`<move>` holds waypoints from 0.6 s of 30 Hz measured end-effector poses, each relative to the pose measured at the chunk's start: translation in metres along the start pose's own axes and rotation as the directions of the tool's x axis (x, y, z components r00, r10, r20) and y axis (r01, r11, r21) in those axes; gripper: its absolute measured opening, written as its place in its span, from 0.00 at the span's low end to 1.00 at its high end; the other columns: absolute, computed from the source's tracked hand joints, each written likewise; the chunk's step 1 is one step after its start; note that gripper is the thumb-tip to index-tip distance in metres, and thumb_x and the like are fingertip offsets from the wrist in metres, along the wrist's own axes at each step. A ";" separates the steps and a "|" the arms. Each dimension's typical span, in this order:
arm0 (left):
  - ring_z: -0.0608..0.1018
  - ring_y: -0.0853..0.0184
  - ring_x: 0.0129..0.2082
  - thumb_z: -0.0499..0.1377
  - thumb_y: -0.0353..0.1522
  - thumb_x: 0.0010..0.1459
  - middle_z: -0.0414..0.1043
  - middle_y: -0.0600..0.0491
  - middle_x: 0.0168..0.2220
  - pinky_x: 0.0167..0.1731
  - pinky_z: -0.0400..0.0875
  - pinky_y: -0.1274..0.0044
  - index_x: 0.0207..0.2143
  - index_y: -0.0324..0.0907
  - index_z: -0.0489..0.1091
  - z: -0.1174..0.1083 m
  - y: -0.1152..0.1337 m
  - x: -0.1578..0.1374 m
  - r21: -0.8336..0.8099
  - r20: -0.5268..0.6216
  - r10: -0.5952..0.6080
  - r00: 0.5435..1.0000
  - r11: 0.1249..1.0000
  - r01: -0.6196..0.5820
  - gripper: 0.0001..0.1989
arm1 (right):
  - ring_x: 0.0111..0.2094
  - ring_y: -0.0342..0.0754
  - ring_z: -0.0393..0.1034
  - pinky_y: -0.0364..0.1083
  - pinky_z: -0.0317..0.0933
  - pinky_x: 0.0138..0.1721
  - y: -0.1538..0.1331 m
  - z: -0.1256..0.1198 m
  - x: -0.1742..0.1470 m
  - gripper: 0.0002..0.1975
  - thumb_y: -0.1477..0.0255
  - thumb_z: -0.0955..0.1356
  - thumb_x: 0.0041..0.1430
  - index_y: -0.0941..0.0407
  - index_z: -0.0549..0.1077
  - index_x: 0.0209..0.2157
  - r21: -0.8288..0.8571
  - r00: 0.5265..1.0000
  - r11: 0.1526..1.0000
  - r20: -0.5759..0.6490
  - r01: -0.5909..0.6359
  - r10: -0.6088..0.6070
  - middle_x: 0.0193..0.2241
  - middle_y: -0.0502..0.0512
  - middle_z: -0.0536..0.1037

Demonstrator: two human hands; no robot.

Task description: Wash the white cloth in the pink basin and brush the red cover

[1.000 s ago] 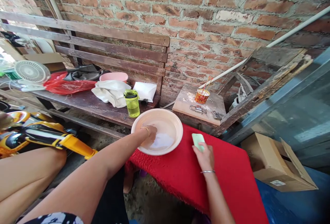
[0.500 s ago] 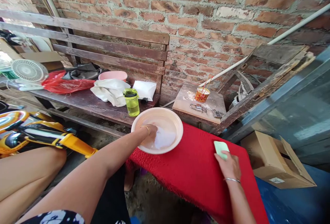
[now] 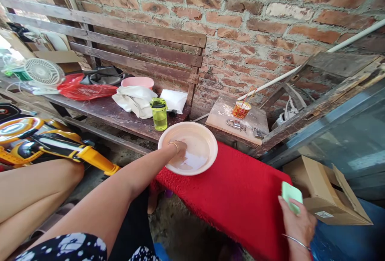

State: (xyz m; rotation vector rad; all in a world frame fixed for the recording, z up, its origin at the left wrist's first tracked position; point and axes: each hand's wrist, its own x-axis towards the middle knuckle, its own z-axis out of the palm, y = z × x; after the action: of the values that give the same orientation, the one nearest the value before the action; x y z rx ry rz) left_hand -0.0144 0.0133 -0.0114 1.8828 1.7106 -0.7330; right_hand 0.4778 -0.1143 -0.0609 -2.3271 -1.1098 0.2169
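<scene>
My left hand (image 3: 179,150) reaches into a pale round basin (image 3: 212,156) of cloudy water. Its fingers dip below the surface, so their pose and anything in them are hidden. The basin rests on a red cloth (image 3: 234,197), near its far left end. At the right end of this cloth, my right hand (image 3: 296,221) is closed around a light green, rounded rectangular block (image 3: 291,197), whose exact kind I cannot make out. It is raised near the cloth's right edge.
Behind the basin, a wooden bench (image 3: 132,122) carries a yellow-green water bottle (image 3: 159,114), white cloth (image 3: 135,100) and a red bag (image 3: 86,88). Padlocks (image 3: 236,124) and a paper cup (image 3: 241,110) stand on a small board. An open carton (image 3: 319,189) is at right.
My right hand has moved right and toward me, carrying the green block to the cloth's right edge. My left hand stays in the basin. The view has shifted slightly.
</scene>
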 end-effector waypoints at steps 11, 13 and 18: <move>0.77 0.45 0.54 0.73 0.39 0.45 0.72 0.34 0.58 0.53 0.73 0.62 0.58 0.34 0.72 -0.004 0.004 -0.009 0.011 0.004 -0.043 0.999 0.999 0.043 0.38 | 0.45 0.55 0.71 0.53 0.67 0.47 -0.082 0.080 -0.101 0.22 0.52 0.62 0.64 0.51 0.79 0.45 0.192 0.640 0.644 0.091 0.741 -0.763 0.46 0.60 0.72; 0.77 0.45 0.54 0.73 0.40 0.46 0.72 0.34 0.58 0.52 0.73 0.62 0.58 0.34 0.72 -0.005 0.003 -0.012 0.016 -0.001 -0.036 0.999 0.999 0.036 0.38 | 0.44 0.55 0.71 0.54 0.67 0.46 -0.072 0.078 -0.089 0.24 0.51 0.61 0.64 0.52 0.80 0.44 0.158 0.680 0.684 0.086 0.713 -0.728 0.44 0.61 0.73; 0.79 0.46 0.51 0.73 0.41 0.45 0.76 0.34 0.54 0.50 0.75 0.64 0.54 0.34 0.75 -0.004 0.003 -0.012 0.029 -0.006 -0.034 0.999 0.999 0.034 0.34 | 0.45 0.59 0.69 0.57 0.67 0.47 -0.024 0.049 -0.045 0.35 0.41 0.58 0.57 0.53 0.79 0.44 0.058 0.857 0.862 0.095 0.503 -0.507 0.39 0.62 0.74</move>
State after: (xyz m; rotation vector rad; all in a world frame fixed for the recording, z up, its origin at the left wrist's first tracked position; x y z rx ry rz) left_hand -0.0116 0.0065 0.0001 1.8804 1.7482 -0.7709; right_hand 0.4145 -0.1165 -0.0929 -1.9256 -1.7133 0.1580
